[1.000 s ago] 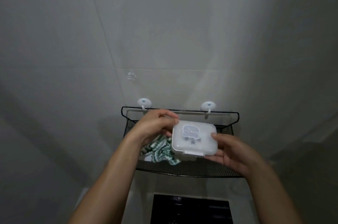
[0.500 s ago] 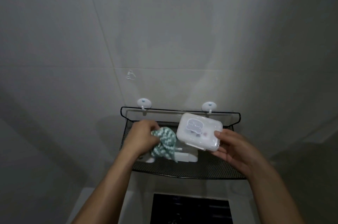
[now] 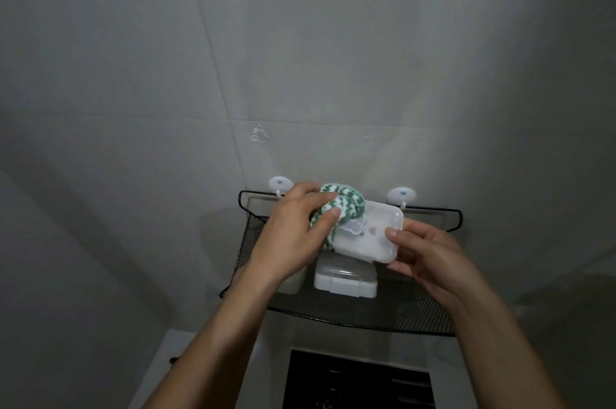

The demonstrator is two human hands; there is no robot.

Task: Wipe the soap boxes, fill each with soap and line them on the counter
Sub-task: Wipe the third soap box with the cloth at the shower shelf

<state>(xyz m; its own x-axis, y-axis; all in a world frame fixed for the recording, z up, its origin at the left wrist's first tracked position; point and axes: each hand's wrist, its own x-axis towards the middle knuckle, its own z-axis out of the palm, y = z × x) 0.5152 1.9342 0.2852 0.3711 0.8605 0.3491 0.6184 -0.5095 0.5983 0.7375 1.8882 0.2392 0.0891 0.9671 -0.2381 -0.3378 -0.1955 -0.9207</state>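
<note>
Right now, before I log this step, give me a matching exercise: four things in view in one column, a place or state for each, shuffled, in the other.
Things:
1. green-and-white cloth
2. held soap box
3. second soap box
4. white hooks

Places or states:
A. lying on the black mesh shelf
B. stuck to the wall
C. bunched in the left hand
D. gripped by the right hand

Pairs: 1-C, 2-D, 3-A, 4-B

1 head-worn wide-angle view, aimed forward and slightly down at a tiled wall [image 3: 333, 41]. It sat close: both forearms entered from the bottom edge, mesh shelf [image 3: 366, 312] low-centre. No 2nd view to overlap.
</note>
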